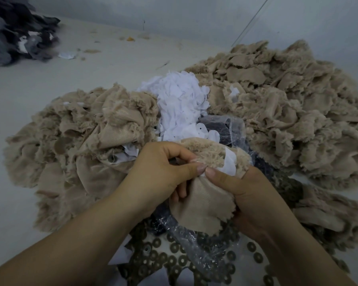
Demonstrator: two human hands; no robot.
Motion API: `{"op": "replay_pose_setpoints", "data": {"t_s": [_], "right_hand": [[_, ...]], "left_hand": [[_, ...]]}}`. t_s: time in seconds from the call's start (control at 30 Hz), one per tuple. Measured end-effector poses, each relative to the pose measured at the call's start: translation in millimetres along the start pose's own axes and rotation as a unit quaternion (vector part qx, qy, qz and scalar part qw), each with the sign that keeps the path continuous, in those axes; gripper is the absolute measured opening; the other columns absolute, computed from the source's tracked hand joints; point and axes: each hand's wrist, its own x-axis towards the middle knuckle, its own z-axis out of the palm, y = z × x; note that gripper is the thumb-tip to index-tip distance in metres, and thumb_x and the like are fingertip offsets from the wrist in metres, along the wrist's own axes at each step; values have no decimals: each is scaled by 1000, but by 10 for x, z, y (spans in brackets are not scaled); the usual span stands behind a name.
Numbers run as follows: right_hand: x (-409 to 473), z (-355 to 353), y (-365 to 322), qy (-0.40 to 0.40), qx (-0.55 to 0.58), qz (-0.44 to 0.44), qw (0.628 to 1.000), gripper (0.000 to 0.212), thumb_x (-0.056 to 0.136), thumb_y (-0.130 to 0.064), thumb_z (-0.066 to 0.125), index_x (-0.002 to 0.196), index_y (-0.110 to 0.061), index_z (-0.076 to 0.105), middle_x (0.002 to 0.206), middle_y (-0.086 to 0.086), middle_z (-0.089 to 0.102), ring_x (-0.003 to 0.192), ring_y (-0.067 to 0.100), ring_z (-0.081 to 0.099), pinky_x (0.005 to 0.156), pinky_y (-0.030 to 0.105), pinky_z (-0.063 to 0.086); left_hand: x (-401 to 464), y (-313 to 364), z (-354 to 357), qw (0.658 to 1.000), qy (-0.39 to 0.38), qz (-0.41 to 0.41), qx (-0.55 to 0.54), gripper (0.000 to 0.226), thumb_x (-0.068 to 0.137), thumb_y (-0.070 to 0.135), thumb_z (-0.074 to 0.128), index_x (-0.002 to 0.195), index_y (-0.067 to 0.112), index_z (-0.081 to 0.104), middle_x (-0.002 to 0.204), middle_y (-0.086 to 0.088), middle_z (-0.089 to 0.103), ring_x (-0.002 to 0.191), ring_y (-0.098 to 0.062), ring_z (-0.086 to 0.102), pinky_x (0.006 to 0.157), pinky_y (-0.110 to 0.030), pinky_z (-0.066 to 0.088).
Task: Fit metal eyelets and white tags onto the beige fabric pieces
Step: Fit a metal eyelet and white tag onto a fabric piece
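Eyelets (182, 260) lie nearest of all, dark metal rings scattered loose on the tabletop (12, 124) at the bottom edge of the view, some spilling from a crumpled clear plastic bag (186, 238) that lies under the hands. Just above them, both hands meet at the middle of the view on one beige fabric piece (203, 205). The left hand (153, 174) has its fingers curled and pinches the upper edge of the piece between thumb and forefinger; the right hand (254, 201) grips the same piece from the other side, thumb pressed on top, thumb tips almost touching. A white tag (229, 164) sits against the frayed top of that piece, right beside the right thumb, so the join being worked lies between the two thumbs and neither hand has to reach. I cannot tell whether an eyelet is already seated there.

Beyond the hands, a second plastic bag (225, 129) holds more dark parts, and a heap of white tags (180, 104) rises just behind it. Left of that heap is one mound of beige pieces (81, 141), some already showing an eyelet and tag; right of it spreads a larger mound (277, 104). Far left, well apart, lies a pile of dark grey cloth (19, 32).
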Motion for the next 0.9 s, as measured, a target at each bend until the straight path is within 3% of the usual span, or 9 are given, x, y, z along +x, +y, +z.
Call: {"op": "replay_pose_setpoints", "data": {"t_s": [0.13,0.23,0.33,0.4,0.47,0.57,0.63,0.77,0.9], "right_hand": [[-1,2,-3,-24,8,8,1000,39,74,-15,72,107,5,71,102,31,71,90,41,72,71,38,59],[23,-12,-43,-31,23,19,999,37,82,-16,67,112,5,69,105,31,69,89,38,68,76,39,56],[-14,-83,-222,1,-134,36,990,21,87,-25,66,98,-12,76,86,18,72,66,21,62,58,25,49],[-90,-197,-422,-13,-380,53,923,14,89,-25,67,79,-22,76,69,1,74,51,8,62,45,15,44],[-165,-293,-568,-55,-581,80,808,18,89,-26,68,73,-24,75,66,-7,74,54,8,67,54,18,56],[-237,-387,-590,-75,-761,117,634,15,85,-22,66,75,-23,77,68,-10,74,61,4,70,67,24,60],[-251,-408,-570,-55,-815,126,563,18,82,-19,60,81,-14,77,76,1,76,72,13,72,70,31,60],[-307,-319,-524,-44,-818,92,567,21,83,-28,61,78,-12,75,77,6,75,68,17,71,68,33,60],[-256,-152,-451,14,-786,-58,616,16,85,-39,64,74,-29,71,63,-12,67,55,-1,58,49,8,45]], "left_hand": [[0,-24,3,1000,-1,-7,-30,17,67,23,79,73,8,74,48,-23,58,33,-26,51,35,-25,44],[-3,-30,11,998,20,2,-59,14,68,17,78,71,5,73,52,-26,61,37,-28,56,38,-26,48],[5,-8,-59,996,34,1,-81,11,68,13,76,69,3,73,54,-26,62,40,-28,59,41,-27,51],[3,7,-116,996,30,-2,-79,13,68,14,76,70,1,73,56,-26,63,42,-28,60,43,-27,53],[-9,11,-153,997,26,-8,-76,14,68,14,76,70,0,74,57,-26,63,43,-28,61,44,-28,54],[-32,4,-170,996,23,-19,-78,11,68,13,75,70,2,75,58,-27,63,44,-27,61,43,-27,53],[-39,14,-192,995,22,-26,-89,11,68,12,74,70,2,74,59,-26,63,43,-26,61,43,-26,52],[-35,56,-250,993,23,-29,-108,9,68,12,72,69,3,76,59,-22,65,45,-22,61,43,-24,52],[-30,72,-296,993,35,-26,-111,9,69,10,70,68,4,76,57,-20,64,44,-21,60,42,-23,50]]}}
